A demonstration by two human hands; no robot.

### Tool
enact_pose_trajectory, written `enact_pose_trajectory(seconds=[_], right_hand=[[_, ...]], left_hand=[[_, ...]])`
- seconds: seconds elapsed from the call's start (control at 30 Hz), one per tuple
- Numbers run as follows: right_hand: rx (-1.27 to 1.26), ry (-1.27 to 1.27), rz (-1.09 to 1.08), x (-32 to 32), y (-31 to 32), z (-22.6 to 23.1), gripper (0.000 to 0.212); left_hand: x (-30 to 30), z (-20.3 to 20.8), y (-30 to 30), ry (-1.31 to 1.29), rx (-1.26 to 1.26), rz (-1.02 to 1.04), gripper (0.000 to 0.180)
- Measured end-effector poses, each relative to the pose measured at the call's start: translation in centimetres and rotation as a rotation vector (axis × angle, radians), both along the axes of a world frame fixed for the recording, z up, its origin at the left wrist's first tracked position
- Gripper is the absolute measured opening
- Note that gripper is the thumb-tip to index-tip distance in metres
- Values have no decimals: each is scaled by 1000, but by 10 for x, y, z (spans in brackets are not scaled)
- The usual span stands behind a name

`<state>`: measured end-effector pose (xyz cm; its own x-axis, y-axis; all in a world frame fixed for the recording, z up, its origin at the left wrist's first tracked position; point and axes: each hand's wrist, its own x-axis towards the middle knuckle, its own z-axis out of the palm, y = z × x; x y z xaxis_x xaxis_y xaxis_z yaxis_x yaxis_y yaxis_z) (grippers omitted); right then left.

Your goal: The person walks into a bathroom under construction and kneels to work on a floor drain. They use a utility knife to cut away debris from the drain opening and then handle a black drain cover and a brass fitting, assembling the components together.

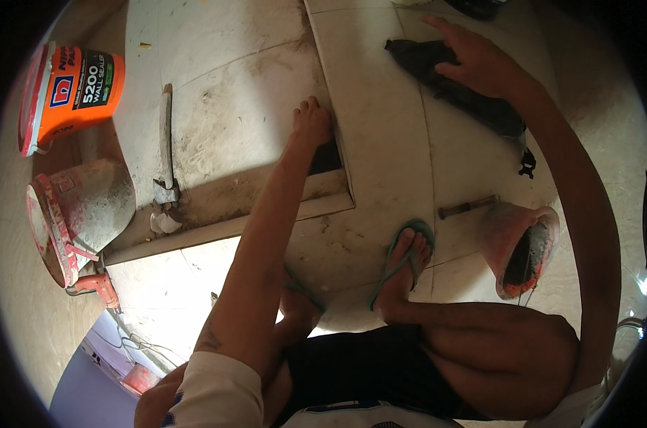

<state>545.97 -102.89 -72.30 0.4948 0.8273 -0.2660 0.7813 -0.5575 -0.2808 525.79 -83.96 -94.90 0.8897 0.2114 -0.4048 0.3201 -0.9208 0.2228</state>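
Observation:
My left hand (313,123) rests on the pale, dirt-smeared tile (231,107) beside the raised floor edge, its fingers bent and slightly apart. Just below its wrist lies a dark patch (327,158); whether this is a piece or a gap I cannot tell. On the right, my right hand (480,63) is over a long black fabric bag (459,89) with a buckle at its near end. Its index finger and thumb are spread. Contact between that hand and the bag is unclear.
A hatchet-like tool (166,143) lies left, near broken bits (165,223). Beyond it are an orange bucket (88,93), a cement-stained bucket (95,203) and a red power drill (102,287). Nearer right, a chisel-like rod (467,206) lies beside a tipped red container (498,235).

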Motion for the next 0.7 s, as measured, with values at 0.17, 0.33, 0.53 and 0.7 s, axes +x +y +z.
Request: enact_pose_trajectory(seconds=[0.17,0.33,0.53,0.7], right_hand=[[-27,-23,11,5,-3,2,72],[-136,-92,33,2,-6,7,72],[-298,-1,-17,-2,5,26,71],[-327,-9,-22,-3,8,28,71]], left_hand=[[-8,-2,-7,-3,9,-89,26],[-39,-2,-4,-237,-165,-3,33],[-97,2,-12,-282,-97,172,43],[-97,0,-17,-209,-274,402,42]])
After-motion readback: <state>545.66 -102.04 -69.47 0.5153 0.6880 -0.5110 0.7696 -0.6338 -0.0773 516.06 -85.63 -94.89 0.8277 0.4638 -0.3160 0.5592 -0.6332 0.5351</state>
